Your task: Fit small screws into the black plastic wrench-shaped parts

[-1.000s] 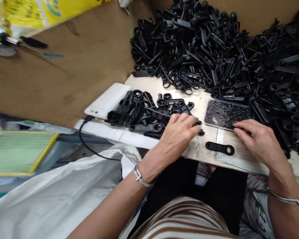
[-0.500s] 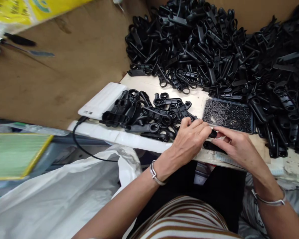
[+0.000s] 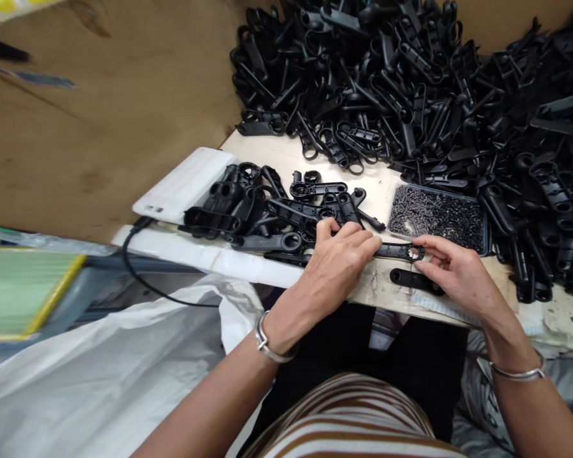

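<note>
Nearest the camera is a brown-and-white striped top [image 3: 358,416], with a pale plastic bag [image 3: 119,375] spread to its left. Above them, both bare hands reach over the near edge of the wooden counter [image 3: 379,181], a metal bangle on each wrist.

The right hand [image 3: 463,273] has its thumb and forefinger slightly parted, closed about the ring end of a slim black plastic arm [image 3: 392,250]. The left hand [image 3: 339,267] is curled over this piece's other end, next to the small pile; its fingertips are hidden, so how firmly it grips cannot be told. A second black arm [image 3: 414,280] lies flat on the counter, on the near side of the held one.

Just beyond the right hand, a shallow clear tray [image 3: 486,232] holds many tiny dark pieces. Left of it, a small pile of black arms [image 3: 267,213] lies against a white flat box [image 3: 186,184], a black cable [image 3: 136,264] curving down beside it. Farther back, a large heap of similar black parts [image 3: 386,83] rises before a brown panel [image 3: 124,95].
</note>
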Demonstrator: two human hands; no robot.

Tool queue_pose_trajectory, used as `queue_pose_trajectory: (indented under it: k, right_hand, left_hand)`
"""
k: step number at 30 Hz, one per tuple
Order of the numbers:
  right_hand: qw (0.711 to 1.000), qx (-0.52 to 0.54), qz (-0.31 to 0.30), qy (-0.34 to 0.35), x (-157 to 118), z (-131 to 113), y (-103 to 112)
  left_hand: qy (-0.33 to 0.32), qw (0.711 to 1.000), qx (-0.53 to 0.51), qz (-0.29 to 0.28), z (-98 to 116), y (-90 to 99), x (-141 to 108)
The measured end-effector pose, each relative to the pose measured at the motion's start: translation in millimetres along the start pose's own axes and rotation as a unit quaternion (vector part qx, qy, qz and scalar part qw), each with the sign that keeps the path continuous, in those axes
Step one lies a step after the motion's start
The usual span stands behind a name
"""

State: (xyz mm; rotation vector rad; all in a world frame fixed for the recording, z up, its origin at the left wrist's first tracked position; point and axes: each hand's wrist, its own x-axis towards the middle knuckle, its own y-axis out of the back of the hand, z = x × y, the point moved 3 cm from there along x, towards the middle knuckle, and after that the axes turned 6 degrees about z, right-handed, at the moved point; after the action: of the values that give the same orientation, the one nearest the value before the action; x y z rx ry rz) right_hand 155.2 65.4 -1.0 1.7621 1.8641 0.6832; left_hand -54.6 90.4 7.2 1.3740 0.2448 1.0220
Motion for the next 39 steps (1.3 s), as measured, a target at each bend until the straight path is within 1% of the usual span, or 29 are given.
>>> queue_pose_trajectory:
  k: [5, 9, 13, 18, 20, 23, 27, 31, 36, 39]
  right_hand:
    - [0.999, -0.027, -0.013, 0.013, 2, -9, 0]
    - [0.999, -0.035, -0.021, 0.014, 2, -11, -1]
    - [0.998, -0.047, -0.025, 0.017, 1, -12, -1]
    - [0.995, -0.088, -0.026, 0.035, 1, -13, 1]
    - [0.992, -0.107, -0.028, 0.062, 1, -16, 3]
    - [0.983, -0.125, -0.037, 0.132, 1, -24, 5]
    - [0.968, -0.149, -0.04, 0.2, 2, -34, 3]
    - [0.95, -0.194, -0.043, 0.24, 4, -39, -5]
    - [0.927, -0.254, -0.051, 0.27, 5, -40, -8]
    - [0.914, -0.281, -0.041, 0.29, 3, -40, -10]
  left_hand:
    - [-0.004, 1.0, -0.002, -0.005, -2, 3.8, -2]
    - [0.001, 1.0, -0.008, -0.013, 0, 7.2, -2]
    - [0.009, 0.999, -0.041, -0.023, 3, 4.3, -1]
    - [0.01, 0.998, -0.056, -0.017, 4, 1.0, -1]
    - [0.007, 0.998, -0.059, -0.019, 3, 0.2, -1]
    - [-0.003, 0.998, -0.059, -0.019, 1, -1.5, -2]
    - [-0.011, 0.997, -0.073, -0.024, -1, -4.9, -3]
    - [-0.013, 0.996, -0.086, -0.025, -2, -6.2, -3]
    - [-0.01, 0.996, -0.088, -0.033, -2, -6.1, -3]
    - [-0.015, 0.995, -0.088, -0.032, -2, -6.2, -2]
